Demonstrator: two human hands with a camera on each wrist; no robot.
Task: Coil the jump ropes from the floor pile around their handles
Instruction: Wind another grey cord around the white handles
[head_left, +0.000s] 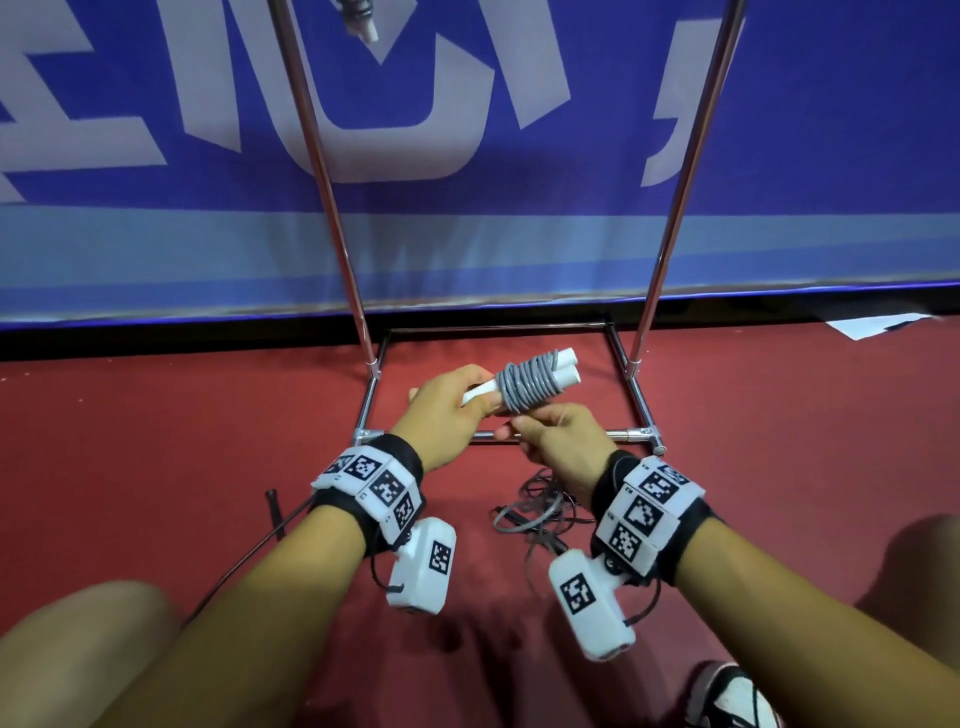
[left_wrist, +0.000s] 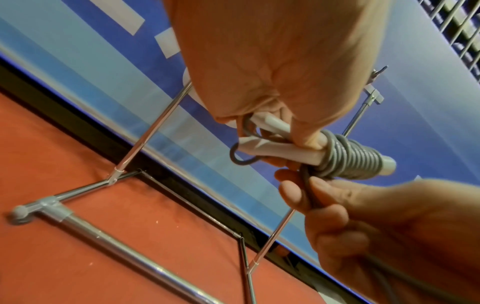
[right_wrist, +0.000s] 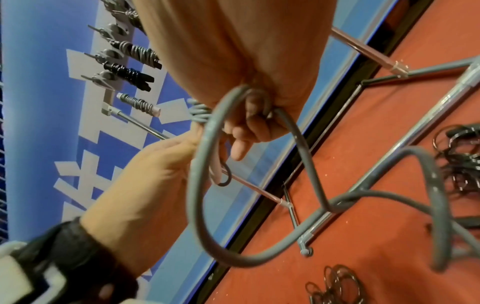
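Note:
My left hand (head_left: 447, 410) grips two white jump-rope handles (head_left: 563, 366) held side by side, with grey rope (head_left: 524, 384) wound in several turns around them. In the left wrist view the coil (left_wrist: 350, 158) sits near the handles' far ends (left_wrist: 388, 164). Just below, my right hand (head_left: 553, 439) pinches the loose grey rope (left_wrist: 310, 191) where it leaves the coil. The free rope (right_wrist: 205, 185) loops down from my right hand (right_wrist: 249, 121) toward the floor. A tangle of grey and dark ropes (head_left: 540, 512) lies on the red floor under my right wrist.
A chrome rack base (head_left: 631, 434) frames the floor ahead, with two uprights (head_left: 332, 208) rising before a blue banner (head_left: 467, 130). Coiled ropes (right_wrist: 135, 75) hang on the rack's hooks. More dark ropes (right_wrist: 335, 286) lie on the floor. A shoe (head_left: 727, 696) is at lower right.

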